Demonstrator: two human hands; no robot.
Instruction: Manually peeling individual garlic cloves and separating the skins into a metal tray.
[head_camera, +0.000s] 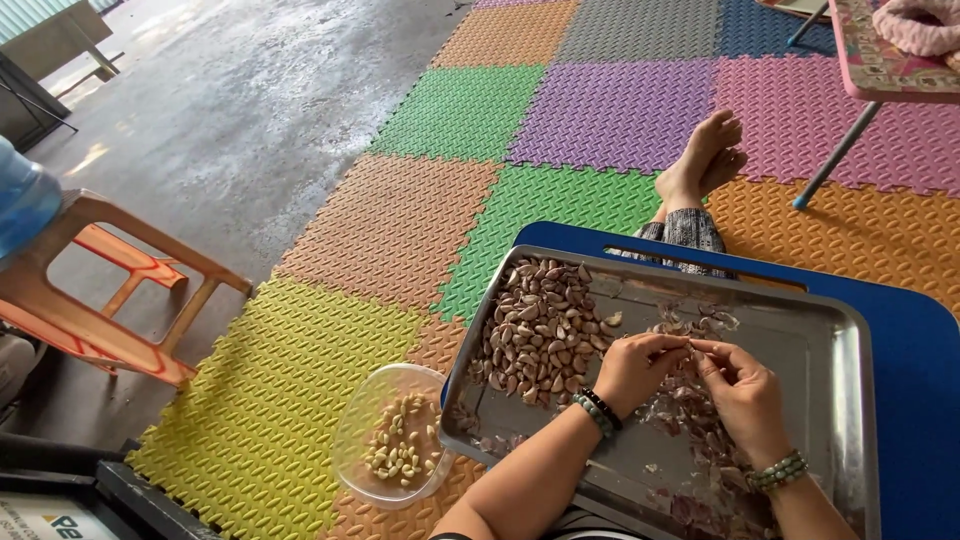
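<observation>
Garlic clove (690, 347) pinched between both hands, above shiny steel tray (835, 345).

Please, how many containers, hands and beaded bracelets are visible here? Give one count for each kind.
Metal tray: 1
Clear plastic bowl: 1
Hands, left hand and right hand: 2
Beaded bracelets, one wrist with dark bracelets, one with green bracelets: 2 sets
Total: 6

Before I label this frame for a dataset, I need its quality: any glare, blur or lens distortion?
Head view: daylight, soft and even; the wet-looking concrete floor glares pale at top left. The metal tray shows dull sheen, not blown out. Both hands, left hand and right hand, and the garlic cloves look sharp. Wide-angle lens bends the foam mat tiles toward the edges.
</observation>
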